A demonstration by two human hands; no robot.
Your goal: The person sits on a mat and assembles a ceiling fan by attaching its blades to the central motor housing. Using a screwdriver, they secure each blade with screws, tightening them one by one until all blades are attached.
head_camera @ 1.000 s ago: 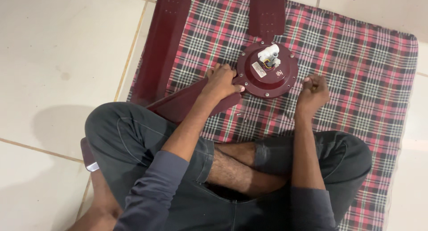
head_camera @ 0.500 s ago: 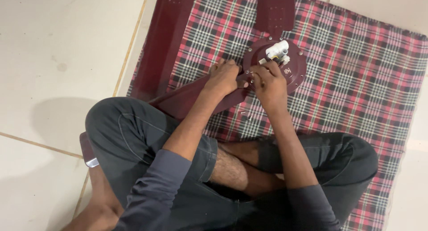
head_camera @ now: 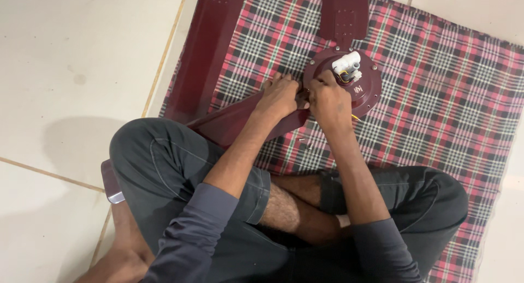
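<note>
Where both meet at motor hub [head_camera: 367, 85] | left hand [head_camera: 279, 96] grasps blade [head_camera: 234, 119] | right hand [head_camera: 329, 100] grip unclear; fingertips hidden.

No packages, signs or screens appear in this overhead view. The only marking is a small pale emblem [head_camera: 358, 89] printed on the dark maroon round fan motor housing [head_camera: 367, 89] — it sits just below the white terminal block [head_camera: 346, 65], right of the person's right hand [head_camera: 328, 100], and is too small to make out.
</note>
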